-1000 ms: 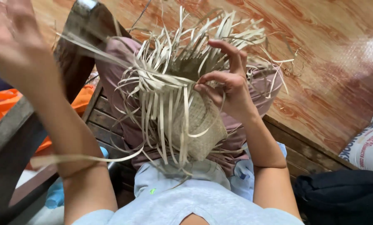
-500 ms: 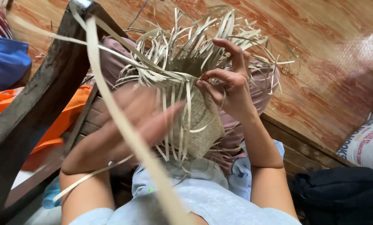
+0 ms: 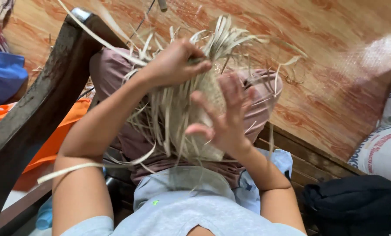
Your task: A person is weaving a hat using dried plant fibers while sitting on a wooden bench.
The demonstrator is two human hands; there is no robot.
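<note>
While the person is sitting on a wooden bench [image 3: 309, 153], the left hand [image 3: 175, 63] is squeezing its fingers shut around a bunch of pale straw strips [image 3: 226, 37]. The right hand [image 3: 226, 120] is pressing flat on the woven piece [image 3: 204, 131], fingers spread apart. The woven piece is lying on the lap. Its long way is running from the belly out toward the knees, with loose ends pointing up and away. A hard pull could probably snap a dry strip or loosen the weave.
</note>
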